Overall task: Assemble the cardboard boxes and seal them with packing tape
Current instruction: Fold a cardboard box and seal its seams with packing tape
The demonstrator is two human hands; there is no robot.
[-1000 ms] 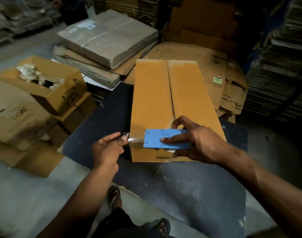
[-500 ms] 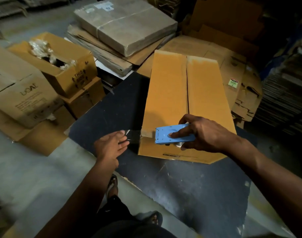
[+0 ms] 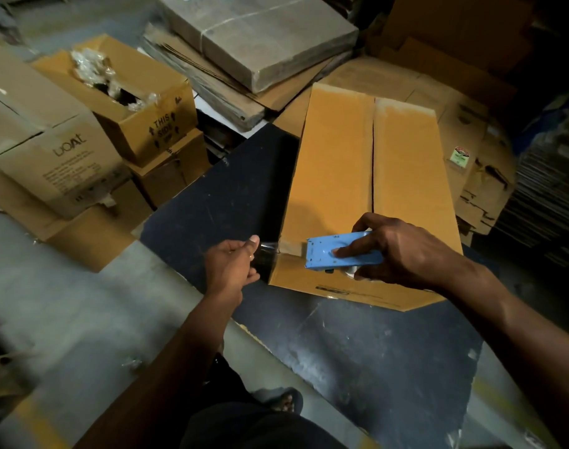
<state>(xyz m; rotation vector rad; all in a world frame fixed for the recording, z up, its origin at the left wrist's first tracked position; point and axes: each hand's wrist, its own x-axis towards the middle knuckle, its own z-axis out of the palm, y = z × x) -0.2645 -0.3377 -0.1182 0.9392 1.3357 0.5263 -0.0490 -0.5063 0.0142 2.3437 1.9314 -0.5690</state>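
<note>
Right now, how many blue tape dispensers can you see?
1: the blue tape dispenser is in the right hand, on the near end of the cardboard box. More may be hidden among the cardboard piles.

A packing warehouse: flattened cartons [image 3: 477, 176] pile beyond the fingers, a strapped bundle [image 3: 260, 37] and printed shipping boxes [image 3: 50, 150] crowd the bare concrete floor [image 3: 82, 312].

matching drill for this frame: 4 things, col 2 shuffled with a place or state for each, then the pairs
1. tape dispenser
2. left hand
3. long box
4. open box

A. lies on the dark table, flaps closed, centre seam bare
B. pinches the loose tape end beside the box
C. blue, gripped by the right hand
D. far left, crumpled plastic inside

Pairs: 1-C, 2-B, 3-A, 4-D
</note>
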